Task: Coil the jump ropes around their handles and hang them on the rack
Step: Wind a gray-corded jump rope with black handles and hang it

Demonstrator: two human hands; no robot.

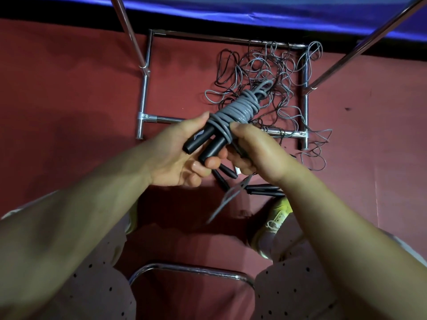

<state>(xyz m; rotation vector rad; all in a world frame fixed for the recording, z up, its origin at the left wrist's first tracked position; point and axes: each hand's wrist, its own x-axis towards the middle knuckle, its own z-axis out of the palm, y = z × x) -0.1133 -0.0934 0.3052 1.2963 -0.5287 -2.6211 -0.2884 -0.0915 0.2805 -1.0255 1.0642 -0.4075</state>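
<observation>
Two black handles [204,144] lie side by side with a grey jump rope [240,109] coiled tightly round them. My left hand [182,155] grips the handles from the left and underneath. My right hand [251,148] grips the rope at the near end of the coil, and a blurred grey loop of rope [231,197] trails below it. The chrome rack [144,88] stands on the red floor behind the bundle. Its two upright poles [360,47] rise towards the top of the frame.
A tangle of loose grey and black ropes [277,72] lies inside the rack's base frame. More black handles [263,189] rest on the floor below my right hand. My yellow shoe [277,218] and a chrome chair edge [191,271] are near me.
</observation>
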